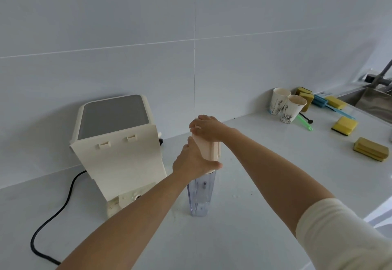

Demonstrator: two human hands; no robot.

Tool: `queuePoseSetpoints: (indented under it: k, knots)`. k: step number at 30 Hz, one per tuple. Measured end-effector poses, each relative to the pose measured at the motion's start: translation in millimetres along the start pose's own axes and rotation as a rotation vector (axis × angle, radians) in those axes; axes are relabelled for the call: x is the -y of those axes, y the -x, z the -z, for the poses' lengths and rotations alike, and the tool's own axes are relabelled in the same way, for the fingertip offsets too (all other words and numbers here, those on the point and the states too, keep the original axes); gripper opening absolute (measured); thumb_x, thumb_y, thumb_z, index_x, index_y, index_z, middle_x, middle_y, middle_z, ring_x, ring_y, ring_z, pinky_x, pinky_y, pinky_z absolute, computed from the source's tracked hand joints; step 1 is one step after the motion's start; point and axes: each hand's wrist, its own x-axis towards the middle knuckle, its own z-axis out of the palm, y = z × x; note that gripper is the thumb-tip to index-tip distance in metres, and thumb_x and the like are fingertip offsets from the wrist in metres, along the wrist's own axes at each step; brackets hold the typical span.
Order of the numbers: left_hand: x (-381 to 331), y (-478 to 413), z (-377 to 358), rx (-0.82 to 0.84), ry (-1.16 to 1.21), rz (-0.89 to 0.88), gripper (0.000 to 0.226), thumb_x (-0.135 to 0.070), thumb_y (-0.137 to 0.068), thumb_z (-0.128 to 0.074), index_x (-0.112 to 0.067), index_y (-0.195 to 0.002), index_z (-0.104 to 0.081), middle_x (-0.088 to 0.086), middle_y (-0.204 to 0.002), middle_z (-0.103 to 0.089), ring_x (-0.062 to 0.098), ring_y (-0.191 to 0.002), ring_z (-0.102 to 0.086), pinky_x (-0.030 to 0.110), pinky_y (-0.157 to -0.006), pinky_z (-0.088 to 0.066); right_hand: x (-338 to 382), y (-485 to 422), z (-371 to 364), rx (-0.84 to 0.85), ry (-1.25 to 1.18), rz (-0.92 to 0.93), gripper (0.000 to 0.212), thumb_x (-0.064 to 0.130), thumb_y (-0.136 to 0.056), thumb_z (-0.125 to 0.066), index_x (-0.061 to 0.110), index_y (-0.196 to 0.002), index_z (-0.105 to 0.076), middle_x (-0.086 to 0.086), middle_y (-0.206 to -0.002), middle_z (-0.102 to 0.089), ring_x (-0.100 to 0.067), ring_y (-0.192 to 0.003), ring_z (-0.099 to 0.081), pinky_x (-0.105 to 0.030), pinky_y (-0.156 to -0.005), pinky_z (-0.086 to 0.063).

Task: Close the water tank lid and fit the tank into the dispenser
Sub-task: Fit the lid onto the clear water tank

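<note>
Lid stage, pretty much. Clear water tank [199, 195] standing upright on the white counter [244, 238] at centre frame, cream lid [209, 148] sitting on its top end. Left hand [192, 160] wrapped around the near side of the lid, fingers curled snug with the thumb hooked over the lower edge. Right hand [206, 128] pressing down on the far end, fingers bent over the top and gripping. Looks down or nearly so, but can't tell if actually clicked shut, since both hands cover the seam.

Dispenser [118, 148] just left of the tank, centre-left of frame, back panel facing the camera with its tank slot empty and two little hook tabs showing. Black power cord [54, 212] trailing off toward lower left.

So roughly: closing almost done, fitting not started. Still left, by the look of it: lift the tank, swing it left, line it up against that panel, drop it onto the base.

Paper cups [286, 107] and yellow sponges [344, 125] over in the right of the frame, well clear of everything.
</note>
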Motion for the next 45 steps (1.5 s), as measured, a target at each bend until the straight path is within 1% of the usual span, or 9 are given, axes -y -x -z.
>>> queuePoseSetpoints:
  k: [13, 18, 23, 27, 32, 35, 39, 42, 45]
  knots:
    - [9.9, -13.8, 28.4, 0.123, -0.175, -0.012, 0.076, -0.038, -0.06, -0.075, -0.017, -0.126, -0.043, 0.002, -0.116, -0.057, 0.023, -0.103, -0.054, 0.035, -0.083, -0.05, -9.2, 3.3, 10.0, 0.006, 0.103, -0.159, 0.045, 0.046, -0.093, -0.029, 0.024, -0.13, -0.042, -0.011, -0.136, -0.039, -0.032, -0.123, -0.043, -0.044, -0.1, -0.038]
    - [11.1, -21.7, 45.7, 0.157, -0.168, -0.034, 0.063, -0.032, -0.057, -0.08, -0.014, -0.112, -0.056, 0.003, -0.105, -0.059, 0.02, -0.089, -0.053, 0.027, -0.069, -0.042, -30.2, 13.5, 12.7, -0.016, 0.082, -0.202, 0.044, 0.044, -0.093, -0.029, 0.02, -0.126, -0.044, -0.012, -0.129, -0.045, -0.032, -0.119, -0.044, -0.046, -0.098, -0.039]
    - [16.0, -34.2, 63.9, 0.144, -0.128, -0.032, 0.069, -0.027, -0.055, -0.085, -0.009, -0.115, -0.057, 0.002, -0.102, -0.052, 0.02, -0.091, -0.049, 0.028, -0.073, -0.041, -44.6, 21.9, 10.0, -0.079, 0.034, -0.249, 0.042, 0.044, -0.089, -0.035, 0.01, -0.106, -0.051, -0.012, -0.109, -0.054, -0.032, -0.103, -0.05, -0.042, -0.085, -0.041]
    - [21.9, -42.3, 70.9, 0.171, -0.06, -0.046, 0.068, -0.022, -0.054, -0.087, -0.01, -0.114, -0.057, 0.001, -0.101, -0.052, 0.02, -0.093, -0.051, 0.03, -0.077, -0.042, -53.3, 29.7, 3.7, -0.115, -0.109, -0.292, 0.031, 0.042, -0.086, -0.035, 0.014, -0.093, -0.046, -0.009, -0.103, -0.052, -0.025, -0.091, -0.048, -0.035, -0.074, -0.037]
    - [29.5, -49.5, 70.5, 0.18, 0.071, -0.055, 0.058, -0.014, -0.054, -0.086, -0.011, -0.105, -0.059, 0.001, -0.102, -0.053, 0.02, -0.093, -0.05, 0.029, -0.074, -0.04, -55.0, 37.4, -5.7, -0.171, -0.116, -0.327, 0.034, 0.043, -0.086, -0.033, 0.013, -0.095, -0.045, -0.008, -0.098, -0.051, -0.025, -0.087, -0.047, -0.034, -0.072, -0.038]
    - [36.2, -52.4, 68.7, 0.197, 0.18, -0.056, 0.06, -0.01, -0.057, -0.085, -0.017, -0.108, -0.055, -0.001, -0.109, -0.052, 0.02, -0.102, -0.051, 0.028, -0.075, -0.043, -54.2, 41.4, -10.0, -0.209, -0.083, -0.338, 0.03, 0.04, -0.086, -0.03, 0.014, -0.093, -0.041, -0.01, -0.1, -0.051, -0.027, -0.088, -0.047, -0.036, -0.072, -0.039]
    - [47.3, -54.1, 63.5, 0.217, 0.299, -0.021, 0.111, -0.013, -0.061, -0.084, -0.021, -0.147, -0.014, 0.005, -0.142, -0.041, 0.024, -0.12, -0.049, 0.04, -0.106, -0.039, -53.0, 44.0, -11.9, -0.264, -0.15, -0.355, 0.03, 0.039, -0.086, -0.033, 0.013, -0.097, -0.045, -0.011, -0.103, -0.052, -0.028, -0.093, -0.048, -0.036, -0.073, -0.038]
    - [54.5, -53.1, 59.7, 0.234, 0.357, -0.022, 0.117, -0.016, -0.063, -0.083, -0.023, -0.149, -0.003, 0.007, -0.146, -0.04, 0.019, -0.109, -0.052, 0.033, -0.103, -0.036, -53.8, 47.2, -11.3, -0.255, -0.21, -0.363, 0.036, 0.041, -0.085, -0.035, 0.014, -0.106, -0.047, -0.012, -0.11, -0.048, -0.029, -0.102, -0.044, -0.04, -0.08, -0.039]
    - [59.8, -52.5, 52.3, 0.261, 0.354, -0.011, 0.118, -0.015, -0.063, -0.083, -0.022, -0.149, -0.001, 0.006, -0.146, -0.039, 0.022, -0.123, -0.048, 0.031, -0.101, -0.034, -57.6, 51.5, -11.7, -0.254, -0.286, -0.344, 0.057, 0.05, -0.085, -0.042, 0.017, -0.131, -0.037, -0.013, -0.134, -0.04, -0.033, -0.124, -0.036, -0.046, -0.095, -0.039]
